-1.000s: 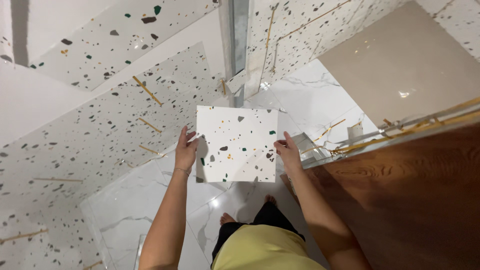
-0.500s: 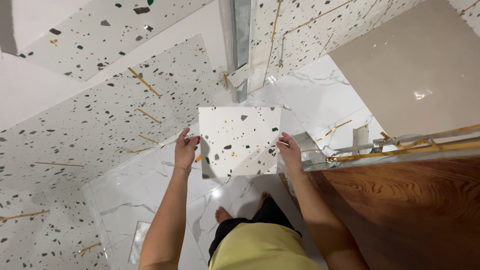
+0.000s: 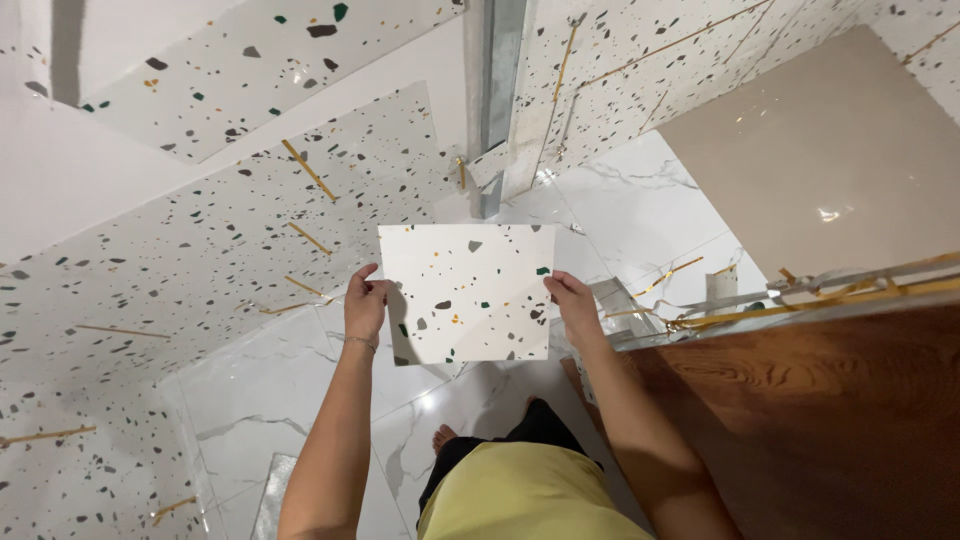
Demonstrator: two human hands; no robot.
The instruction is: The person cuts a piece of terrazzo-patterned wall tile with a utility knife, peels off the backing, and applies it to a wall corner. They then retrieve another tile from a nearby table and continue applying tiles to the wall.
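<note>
The left hand (image 3: pixel 364 305) closes its grip on the left edge of a square terrazzo sample tile (image 3: pixel 466 292), thumb on the face and fingers behind; the right hand (image 3: pixel 574 305) clamps the right edge the same way. The tile hangs in the air in front of the person, face up toward the camera, white with grey, green and amber flecks.

Compared with a second ago the tile has come up and closer to the head and now sits squarer in view, its top edge nearly level, while both hands kept their places on its sides. That reads as the person bringing it up for a look, or to hold it against the speckled panels.

Below the tile lies the glossy marble floor (image 3: pixel 280 400), with a bare foot (image 3: pixel 444 437) showing. Left of the tile spreads a large terrazzo slab (image 3: pixel 190 250) with brass strips; right of the tile stand a wood-grain panel (image 3: pixel 830 420) and, above that, a beige tile (image 3: pixel 830 160).
</note>
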